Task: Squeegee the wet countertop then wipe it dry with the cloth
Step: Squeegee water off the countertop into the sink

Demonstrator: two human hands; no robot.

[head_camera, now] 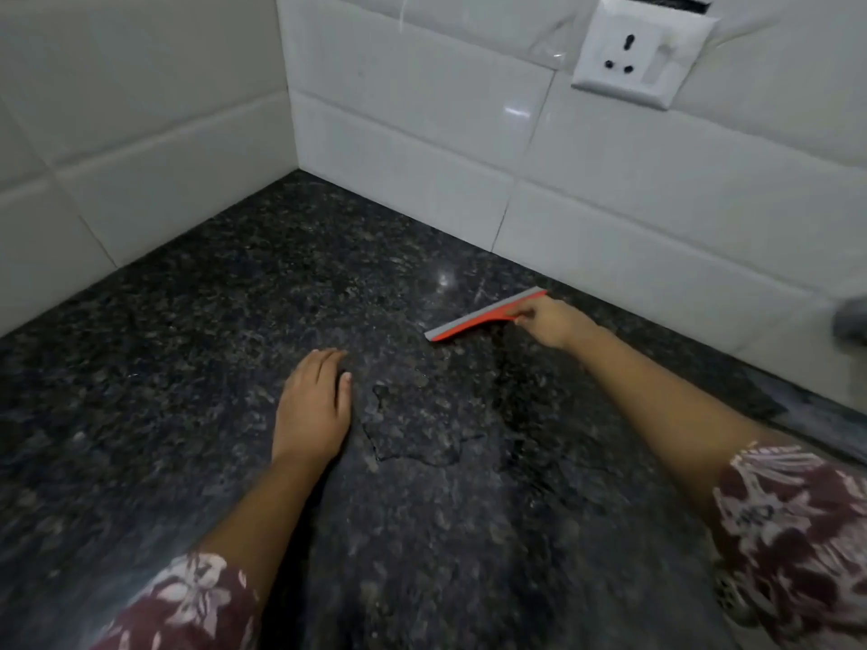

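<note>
A dark, speckled granite worktop fills a kitchen corner where two walls of glossy white tiles meet, seen from the head camera. A white wall socket with its switch sits high on the right-hand wall. A light glints off the stone near that wall. A thin film of water with a ragged outline lies near the middle of the surface, between the person's forearms.

The left hand rests palm down on the stone just left of the wet patch, fingers straight and close together, holding nothing. The right hand reaches toward the right-hand wall, its fingers curled round the handle of an orange squeegee with a grey blade. The blade lies aslant and appears to rest on the worktop. It is near the foot of the tiles but apart from them, its far end closer to the wall than its near end.

Both arms wear short sleeves of maroon fabric with a pale flower print. A broad stretch of stone reaches from the left hand back to the corner and along the left wall, and another runs from the wet patch toward the camera. At the far right a blurred grey object shows against the wall, too unclear to name, and a paler strip edges the worktop below it.
</note>
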